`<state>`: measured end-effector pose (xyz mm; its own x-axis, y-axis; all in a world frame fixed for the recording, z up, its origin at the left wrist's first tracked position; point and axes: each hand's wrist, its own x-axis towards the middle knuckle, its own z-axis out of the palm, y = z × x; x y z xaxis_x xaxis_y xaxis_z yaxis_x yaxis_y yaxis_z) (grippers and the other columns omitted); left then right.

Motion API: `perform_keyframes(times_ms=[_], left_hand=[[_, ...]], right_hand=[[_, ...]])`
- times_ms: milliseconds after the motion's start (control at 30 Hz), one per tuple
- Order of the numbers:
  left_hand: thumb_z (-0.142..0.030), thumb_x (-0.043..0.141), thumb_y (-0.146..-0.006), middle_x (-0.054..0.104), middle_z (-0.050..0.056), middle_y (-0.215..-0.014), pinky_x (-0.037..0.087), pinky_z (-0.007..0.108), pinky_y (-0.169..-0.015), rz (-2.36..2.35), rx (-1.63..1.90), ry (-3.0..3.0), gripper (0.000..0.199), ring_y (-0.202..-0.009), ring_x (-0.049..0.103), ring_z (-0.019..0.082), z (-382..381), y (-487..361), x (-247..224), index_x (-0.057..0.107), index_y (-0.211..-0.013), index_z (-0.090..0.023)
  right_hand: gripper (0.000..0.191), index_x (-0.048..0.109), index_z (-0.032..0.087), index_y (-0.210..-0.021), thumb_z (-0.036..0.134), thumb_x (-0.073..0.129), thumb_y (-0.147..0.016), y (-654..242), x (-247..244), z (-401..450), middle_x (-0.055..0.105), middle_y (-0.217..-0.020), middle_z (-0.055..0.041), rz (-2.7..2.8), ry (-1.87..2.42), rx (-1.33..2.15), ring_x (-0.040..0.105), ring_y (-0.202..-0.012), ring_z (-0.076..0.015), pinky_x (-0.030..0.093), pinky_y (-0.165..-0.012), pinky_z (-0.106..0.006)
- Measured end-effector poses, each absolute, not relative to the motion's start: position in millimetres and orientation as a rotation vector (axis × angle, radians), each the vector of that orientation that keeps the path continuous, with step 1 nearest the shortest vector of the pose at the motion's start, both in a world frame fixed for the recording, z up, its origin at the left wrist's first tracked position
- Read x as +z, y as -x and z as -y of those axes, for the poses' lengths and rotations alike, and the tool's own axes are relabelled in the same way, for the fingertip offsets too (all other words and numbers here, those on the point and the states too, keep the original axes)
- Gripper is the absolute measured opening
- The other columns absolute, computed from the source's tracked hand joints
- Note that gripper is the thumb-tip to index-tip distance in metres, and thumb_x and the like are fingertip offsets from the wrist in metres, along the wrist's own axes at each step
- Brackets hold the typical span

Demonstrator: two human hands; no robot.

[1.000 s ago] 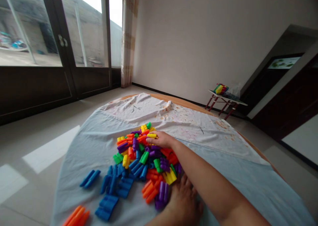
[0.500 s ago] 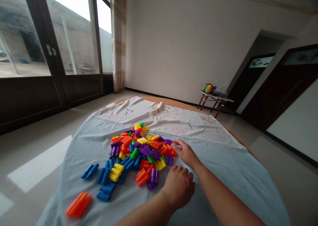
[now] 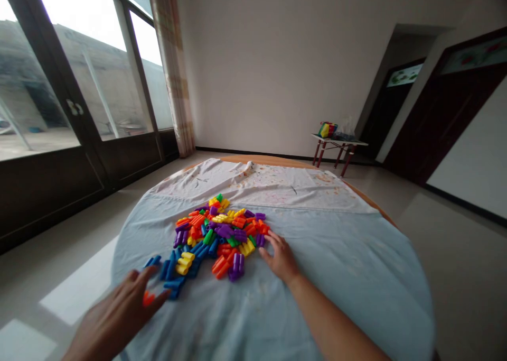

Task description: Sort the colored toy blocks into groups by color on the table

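Note:
A heap of colourful plastic toy blocks (image 3: 216,231), shaped like joined tubes, lies on the cloth in blue, purple, orange, yellow and green. At its near left, my left hand (image 3: 119,311) hovers with fingers and thumb spread, partly covering an orange block (image 3: 148,298). Close to that thumb lies a blue block (image 3: 174,286), and another blue block (image 3: 152,261) sits beyond the fingertips. My right hand (image 3: 281,256) rests at the heap's right edge, fingers apart, beside a purple block (image 3: 260,240) and orange blocks (image 3: 261,227). Whether its fingertips touch them I cannot tell.
A pale blue cloth (image 3: 336,271) and a white patterned cloth (image 3: 273,184) cover the round table. Against the far wall stands a small side table (image 3: 340,140) with a colourful bag (image 3: 328,130) on it. Glass doors (image 3: 91,70) are on the left.
My left hand has swung from beside my right hand across to the left, its curled fingers now spread over the orange block. My right hand has shifted slightly nearer. The view has turned somewhat.

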<state>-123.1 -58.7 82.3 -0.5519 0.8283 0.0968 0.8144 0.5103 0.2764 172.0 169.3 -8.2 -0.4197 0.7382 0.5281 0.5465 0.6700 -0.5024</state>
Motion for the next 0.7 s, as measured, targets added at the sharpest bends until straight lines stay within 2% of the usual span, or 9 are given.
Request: perform_keyframes(times_ms=[67, 167, 300, 433, 567, 700], left_hand=[[-0.064, 0.052, -0.061, 0.065, 0.010, -0.097, 0.048, 0.037, -0.077, -2.588, 0.320, -1.402, 0.063, -0.088, 0.063, 0.029, 73.2, 153.0, 65.7, 0.061, -0.107, -0.022], [-0.061, 0.049, -0.066, 0.066, 0.007, -0.093, 0.047, 0.033, -0.078, -2.460, 0.331, -1.459, 0.052, -0.085, 0.063, 0.026, 76.7, 165.6, 51.3, 0.062, -0.101, -0.024], [-0.050, 0.049, -0.070, 0.064, 0.006, -0.092, 0.046, 0.030, -0.074, -2.429, 0.418, -1.553, 0.043, -0.082, 0.062, 0.023, 46.2, 139.8, 54.6, 0.062, -0.102, -0.023], [-0.040, 0.048, -0.075, 0.064, 0.007, -0.083, 0.045, 0.032, -0.076, -2.404, 0.547, -1.619, 0.031, -0.081, 0.060, 0.023, -5.3, 97.0, 68.6, 0.064, -0.090, -0.018], [-0.042, 0.047, -0.078, 0.061, 0.012, -0.107, 0.043, 0.033, -0.087, -2.372, 0.685, -1.662, 0.054, -0.101, 0.058, 0.025, -50.7, 61.9, 76.9, 0.055, -0.117, -0.005], [-0.054, 0.037, -0.081, 0.060, 0.006, -0.110, 0.046, 0.030, -0.082, -2.320, 0.778, -1.665, 0.066, -0.089, 0.061, 0.020, -65.0, 60.3, 86.7, 0.051, -0.125, -0.006]], right_hand=[[0.039, 0.063, 0.013, -0.113, 0.036, 0.055, -0.083, -171.3, -10.1, -167.8, 0.058, -0.124, -0.0165, 2.142, 0.998, 0.301, 0.054, -0.115, -0.0269, 0.043, -0.100, -0.043], [0.039, 0.063, 0.013, -0.114, 0.035, 0.056, -0.082, -170.1, -8.5, -167.1, 0.057, -0.125, -0.0164, 2.154, 1.017, 0.272, 0.054, -0.115, -0.0267, 0.044, -0.099, -0.042], [0.039, 0.062, 0.014, -0.115, 0.033, 0.056, -0.081, -169.3, -5.6, -165.5, 0.058, -0.124, -0.0161, 2.174, 1.028, 0.247, 0.054, -0.115, -0.0264, 0.044, -0.098, -0.041], [0.039, 0.062, 0.013, -0.114, 0.031, 0.056, -0.080, -169.4, -2.6, -163.3, 0.058, -0.124, -0.0165, 2.187, 1.055, 0.243, 0.054, -0.115, -0.0268, 0.044, -0.098, -0.041], [0.039, 0.062, 0.016, -0.115, 0.032, 0.056, -0.080, -169.6, -0.6, -163.1, 0.057, -0.127, -0.0148, 2.198, 1.068, 0.262, 0.054, -0.116, -0.0262, 0.043, -0.098, -0.040], [0.039, 0.062, 0.016, -0.115, 0.032, 0.055, -0.080, -169.6, -2.3, -164.5, 0.057, -0.127, -0.0142, 2.191, 1.065, 0.275, 0.054, -0.116, -0.0257, 0.043, -0.099, -0.039]])
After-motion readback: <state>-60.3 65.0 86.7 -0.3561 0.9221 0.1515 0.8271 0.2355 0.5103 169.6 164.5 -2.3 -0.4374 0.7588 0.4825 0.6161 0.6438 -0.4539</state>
